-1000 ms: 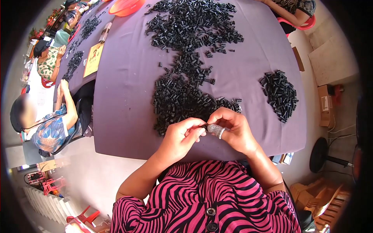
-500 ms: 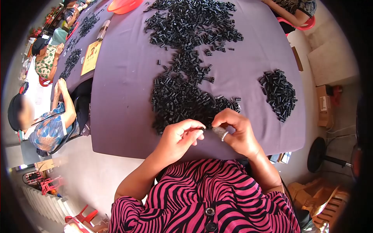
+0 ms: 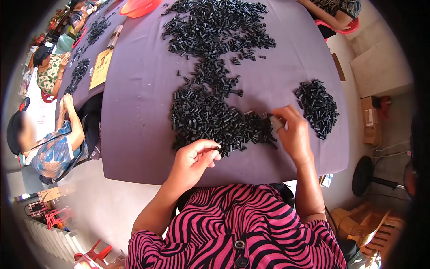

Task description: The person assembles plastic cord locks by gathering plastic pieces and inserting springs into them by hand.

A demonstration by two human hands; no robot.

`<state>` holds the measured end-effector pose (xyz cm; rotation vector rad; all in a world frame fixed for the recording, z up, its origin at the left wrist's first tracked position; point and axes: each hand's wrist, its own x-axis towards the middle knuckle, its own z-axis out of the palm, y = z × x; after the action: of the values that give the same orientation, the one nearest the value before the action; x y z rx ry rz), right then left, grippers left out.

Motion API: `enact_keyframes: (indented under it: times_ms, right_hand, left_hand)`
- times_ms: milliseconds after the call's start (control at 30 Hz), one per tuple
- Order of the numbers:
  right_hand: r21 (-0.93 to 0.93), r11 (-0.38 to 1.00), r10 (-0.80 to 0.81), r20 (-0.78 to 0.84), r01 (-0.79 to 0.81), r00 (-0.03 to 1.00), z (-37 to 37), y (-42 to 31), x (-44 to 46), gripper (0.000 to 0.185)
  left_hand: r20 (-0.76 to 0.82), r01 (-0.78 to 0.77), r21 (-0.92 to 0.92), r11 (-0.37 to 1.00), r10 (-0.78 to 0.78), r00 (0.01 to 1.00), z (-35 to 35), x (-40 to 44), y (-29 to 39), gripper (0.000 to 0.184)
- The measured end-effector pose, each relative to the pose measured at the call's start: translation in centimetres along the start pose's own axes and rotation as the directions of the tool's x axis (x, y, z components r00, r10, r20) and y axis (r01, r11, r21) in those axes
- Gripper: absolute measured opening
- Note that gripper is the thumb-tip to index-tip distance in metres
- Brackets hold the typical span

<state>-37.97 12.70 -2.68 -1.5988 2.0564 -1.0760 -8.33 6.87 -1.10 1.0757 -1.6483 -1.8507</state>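
Since the earlier view, my right hand (image 3: 294, 133) had moved away from my left hand (image 3: 190, 162), out to the right end of the long heap of black pieces (image 3: 201, 114). My left hand had shifted only slightly and stood above the worktop (image 3: 134, 130), close to its near edge.

Condition of the 2 hands: left, thumb and forefinger closed at the tips with 1 small dark piece (image 3: 218, 148) pinched between them, mostly hidden; right, fingers partly curled, a grey finger sleeve (image 3: 277, 123) on 1 digit. Whether the right fingertips had hold of anything, I could not tell.

Location of the pieces: the long heap ran down the middle of the worktop to just short of the near edge; a smaller pile (image 3: 318, 110) lay apart, toward the right edge.

Progress: in my judgement, incomplete. Most pieces lay loose in the long heap, and the separate pile was far smaller. I could not establish which pieces had been worked; the piece in my left hand appeared to be in work.

Markings: a yellow card (image 3: 101, 68) beside the left edge carried a figure and printing too small to read. A carton (image 3: 371, 133) beyond the right edge bore a white label (image 3: 368, 117), likewise illegible.
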Motion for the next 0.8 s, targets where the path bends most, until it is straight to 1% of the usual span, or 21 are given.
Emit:
enact_keyframes:
  times_ms: [33,100,200,300,333,433,467,500,533,567,633,667,767,800]
  right_hand:
    - [-0.066,0.998,0.002,-0.012,-0.003,1.000,-0.7,0.6,0.6,0.018]
    - [-0.095,0.995,-0.034,-0.012,0.032,0.999,-1.6,1.4,1.5,0.019]
    - [-0.112,0.994,-0.008,0.053,0.014,0.999,-2.1,1.1,2.2,0.020]
    - [-0.127,0.992,0.045,0.212,-0.018,0.976,-1.9,0.2,2.2,0.022]
    - [-0.151,0.988,0.025,0.235,0.011,0.972,-1.7,0.3,1.9,0.026]
    - [-0.121,0.983,0.175,0.370,-0.139,0.913,-2.2,-2.5,1.1,0.031]
    - [-0.101,0.991,0.118,0.380,-0.086,0.918,-1.6,-2.6,0.7,0.032]
    - [-0.080,0.996,0.061,0.386,-0.033,0.921,-0.9,-2.6,0.3,0.033]
    - [-0.060,0.998,0.006,0.388,0.019,0.922,-0.4,-2.7,0.1,0.035]
    - [-0.049,0.998,-0.005,0.397,0.026,0.918,0.1,-3.0,0.3,0.035]
    - [-0.031,0.999,-0.024,0.412,0.040,0.911,1.0,-3.5,1.3,0.036]
    - [0.033,0.999,-0.036,0.396,0.025,0.918,1.5,-3.7,1.8,0.034]
    - [0.072,0.996,-0.083,0.367,0.061,0.927,3.1,-4.0,3.3,0.034]
    - [0.101,0.991,-0.114,0.352,0.083,0.929,3.5,-4.0,3.6,0.034]
  left_hand:
    - [0.001,-0.003,0.002,1.000,0.003,1.000,-0.1,0.0,0.0,0.017]
    - [-0.007,-0.003,-0.009,1.000,0.003,1.000,-0.1,-0.1,-0.2,0.017]
    - [-0.006,-0.011,-0.033,0.999,0.011,1.000,0.1,-0.1,-0.3,0.017]
    - [0.019,0.000,-0.019,1.000,0.001,1.000,0.0,-0.2,-0.1,0.017]
    - [0.028,0.009,-0.007,1.000,-0.009,1.000,0.0,-0.3,0.1,0.017]
    - [0.182,0.067,0.055,0.996,-0.076,0.980,0.3,-1.1,0.6,0.018]
    - [0.234,0.091,0.126,0.988,-0.119,0.965,0.6,-1.2,1.0,0.018]
    - [0.274,0.097,0.111,0.989,-0.125,0.954,1.0,-1.3,0.3,0.018]
    - [0.281,0.051,0.154,0.987,-0.093,0.955,1.2,-1.2,-0.7,0.019]
    - [0.293,0.003,0.198,0.980,-0.062,0.954,1.3,-1.0,-1.4,0.019]
    - [0.246,0.039,0.189,0.981,-0.086,0.965,1.5,-0.3,-1.4,0.019]
    - [0.220,0.059,0.183,0.981,-0.100,0.970,1.6,0.0,-1.3,0.019]
    - [0.184,-0.057,0.249,0.967,0.011,0.983,2.1,1.2,-1.1,0.018]
    - [0.194,-0.063,0.304,0.951,0.003,0.981,2.3,1.8,-1.2,0.018]
